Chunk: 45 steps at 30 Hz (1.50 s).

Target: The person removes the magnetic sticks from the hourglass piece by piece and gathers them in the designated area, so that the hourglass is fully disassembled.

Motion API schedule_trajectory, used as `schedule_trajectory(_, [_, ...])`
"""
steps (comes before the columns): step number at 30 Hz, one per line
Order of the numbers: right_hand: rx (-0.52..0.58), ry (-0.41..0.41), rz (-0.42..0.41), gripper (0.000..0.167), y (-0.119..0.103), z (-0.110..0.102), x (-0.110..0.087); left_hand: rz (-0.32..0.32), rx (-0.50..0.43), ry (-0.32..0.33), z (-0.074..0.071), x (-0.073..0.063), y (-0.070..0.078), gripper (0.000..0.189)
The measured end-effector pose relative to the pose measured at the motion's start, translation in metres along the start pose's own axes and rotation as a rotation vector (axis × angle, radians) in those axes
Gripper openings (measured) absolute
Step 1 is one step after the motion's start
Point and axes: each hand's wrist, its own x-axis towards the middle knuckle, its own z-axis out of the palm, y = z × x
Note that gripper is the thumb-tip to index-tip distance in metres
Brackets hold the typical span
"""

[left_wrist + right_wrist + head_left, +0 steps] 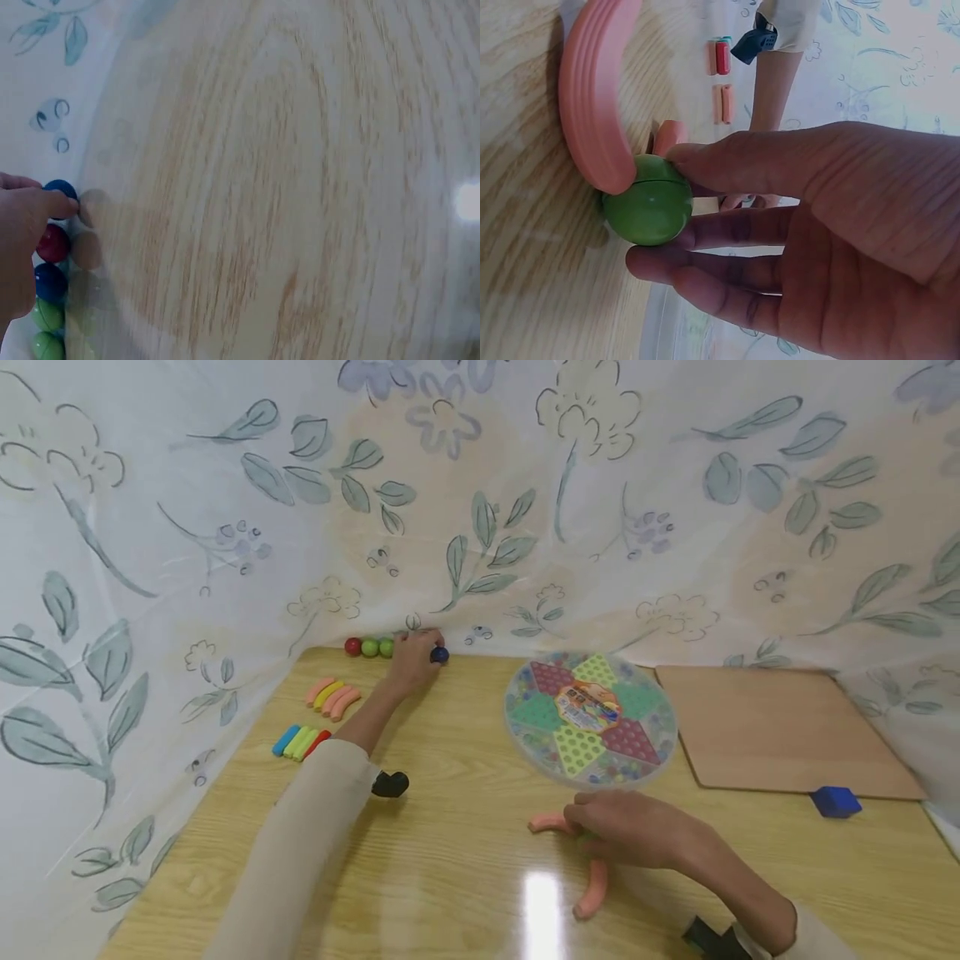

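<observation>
At the back edge of the table, my left hand (415, 660) pinches a dark blue ball (61, 193) between thumb and fingers. It sits at the end of a row, beside a red ball (54, 244), another blue ball (51, 282) and green balls (48, 315); my hand covers part of this row in the head view. Nearer the front, my right hand (630, 828) holds a green ball (649, 202) by thumb and fingertips, low over the wood. A ribbed, curved pink piece (592, 97) meets the ball on one side. A second pink piece (549, 822) lies by my fingertips.
Curved pink and yellow pieces (328, 696) lie at the left, with short blue, green and red pieces (300, 742) in front. A round star-patterned game board (536, 747) lies beyond my right hand. Farther right are a brown board (780, 727) and a blue block (836, 802). Floral cloth hangs behind.
</observation>
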Motion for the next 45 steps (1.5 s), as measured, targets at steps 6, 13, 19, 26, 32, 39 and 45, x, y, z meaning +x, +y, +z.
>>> schedule_trajectory(6, [-0.038,0.033,-0.061,0.007,0.001,0.004,-0.001,0.016,-0.02,0.003,0.003,-0.005,-0.011,0.036])
schedule_trajectory(13, [0.027,0.036,0.003,0.011,0.002,-0.001,-0.005,0.223,-0.031,0.136,-0.018,-0.012,0.012,0.039])
schedule_trajectory(19, [0.079,-0.005,0.029,0.015,0.004,-0.001,-0.003,0.375,-0.203,-0.052,-0.051,-0.061,0.065,0.026])
schedule_trajectory(26, [-0.037,0.061,-0.063,0.026,0.007,0.0,0.003,0.536,-0.223,-0.542,-0.056,-0.125,0.133,0.029])
schedule_trajectory(32, [-0.02,0.025,0.008,0.032,0.004,-0.002,0.01,0.491,-0.195,-0.673,-0.056,-0.153,0.164,0.033])
schedule_trajectory(39, [0.038,0.001,0.017,0.02,0.003,-0.002,0.015,0.433,-0.23,-0.703,-0.039,-0.161,0.186,0.026])
schedule_trajectory(45, [0.033,0.002,-0.005,0.02,0.003,0.0,0.017,0.412,-0.259,-0.656,-0.036,-0.165,0.194,0.036])
